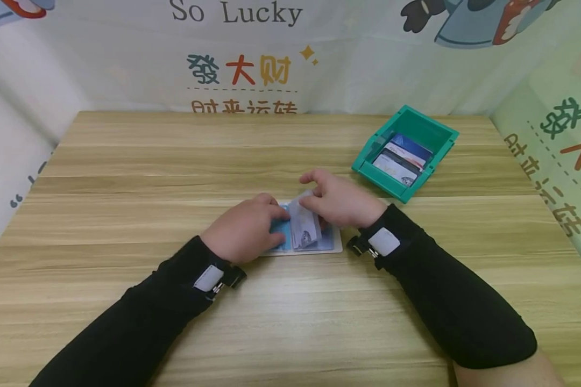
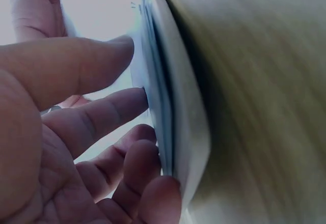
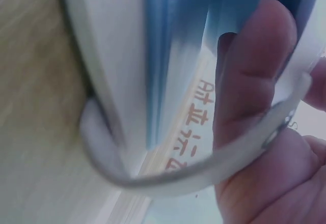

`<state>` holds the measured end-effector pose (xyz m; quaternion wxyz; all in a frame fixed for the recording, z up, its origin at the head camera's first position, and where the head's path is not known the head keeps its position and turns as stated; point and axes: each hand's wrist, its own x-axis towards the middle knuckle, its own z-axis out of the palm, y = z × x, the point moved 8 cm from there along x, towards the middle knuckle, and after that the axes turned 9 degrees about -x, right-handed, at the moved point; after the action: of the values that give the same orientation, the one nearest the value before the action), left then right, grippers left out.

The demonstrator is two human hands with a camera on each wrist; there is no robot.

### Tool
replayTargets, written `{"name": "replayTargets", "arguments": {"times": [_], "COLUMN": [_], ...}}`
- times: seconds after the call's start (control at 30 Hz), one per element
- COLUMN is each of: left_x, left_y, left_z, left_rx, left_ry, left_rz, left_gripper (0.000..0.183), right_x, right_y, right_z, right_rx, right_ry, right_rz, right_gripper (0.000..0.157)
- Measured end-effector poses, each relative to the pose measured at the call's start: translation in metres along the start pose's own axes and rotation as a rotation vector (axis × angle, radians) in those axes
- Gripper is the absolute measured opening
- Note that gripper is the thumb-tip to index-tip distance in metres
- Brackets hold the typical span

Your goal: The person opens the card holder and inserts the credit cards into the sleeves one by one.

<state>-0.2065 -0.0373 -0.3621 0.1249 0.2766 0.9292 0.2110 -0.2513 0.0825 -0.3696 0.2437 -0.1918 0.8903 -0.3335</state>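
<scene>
A card holder (image 1: 337, 243) with a pale cover lies opened on the table in the head view. One clear sleeve page (image 1: 304, 224), with a white card in it, stands raised at its middle. My right hand (image 1: 344, 200) pinches this page, index finger stretched out above it. On the left half, the left hand (image 1: 242, 228) rests with loosely bent fingers touching the blue pages (image 1: 282, 228). The left wrist view shows its fingertips against the stacked page edges (image 2: 162, 102). A pale strap (image 3: 204, 175) with a snap curves past the right hand in the right wrist view.
A green bin (image 1: 397, 188) stands at the back right of the wooden table (image 1: 150, 161), with several cards (image 1: 403, 157) lying in it. Printed white cloth (image 1: 368, 75) hangs behind the table and along its sides.
</scene>
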Motion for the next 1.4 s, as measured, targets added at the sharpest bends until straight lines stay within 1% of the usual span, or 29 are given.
{"name": "replayTargets", "arguments": {"times": [0.13,0.2,0.3,0.43,0.57,0.67,0.77,0.9,1.03,1.17,1.27,1.4], "left_x": [0.000,0.000,0.000,0.001,0.002,0.003,0.003,0.003,0.004,0.004,0.004,0.004], "left_y": [0.001,0.001,-0.001,-0.004,-0.009,-0.012,-0.014,-0.017,-0.020,-0.022,-0.025,-0.030], "left_z": [0.001,0.000,0.000,-0.001,-0.004,-0.006,-0.008,-0.009,-0.012,-0.014,-0.015,-0.014], "left_rx": [0.001,-0.014,-0.029,-0.049,-0.079,-0.116,-0.140,-0.153,-0.161,-0.171,-0.190,-0.221], "left_ry": [0.003,0.002,-0.003,0.004,0.036,0.058,0.064,0.068,0.091,0.110,0.106,0.096], "left_rz": [0.005,0.010,0.011,0.009,-0.010,-0.031,-0.054,-0.085,-0.105,-0.117,-0.142,-0.185], "left_gripper": [0.040,0.041,0.041,0.040,0.039,0.038,0.036,0.030,0.024,0.018,0.023,0.038], "right_x": [-0.001,-0.002,-0.001,0.000,0.001,0.002,0.002,0.001,0.001,0.000,0.000,0.000], "right_y": [-0.005,-0.007,-0.009,-0.011,-0.014,-0.015,-0.017,-0.018,-0.019,-0.018,-0.017,-0.018], "right_z": [0.002,0.003,0.006,0.010,0.014,0.015,0.016,0.018,0.020,0.022,0.023,0.023], "right_rx": [0.076,0.107,0.111,0.057,0.010,-0.017,-0.045,-0.086,-0.137,-0.170,-0.186,-0.208], "right_ry": [-0.009,-0.022,-0.039,-0.044,-0.039,-0.029,-0.028,-0.039,-0.051,-0.064,-0.070,-0.073], "right_rz": [-0.026,-0.035,-0.048,-0.053,-0.054,-0.062,-0.084,-0.104,-0.112,-0.102,-0.087,-0.084], "right_gripper": [0.047,0.048,0.048,0.047,0.045,0.039,0.035,0.038,0.039,0.039,0.038,0.036]}}
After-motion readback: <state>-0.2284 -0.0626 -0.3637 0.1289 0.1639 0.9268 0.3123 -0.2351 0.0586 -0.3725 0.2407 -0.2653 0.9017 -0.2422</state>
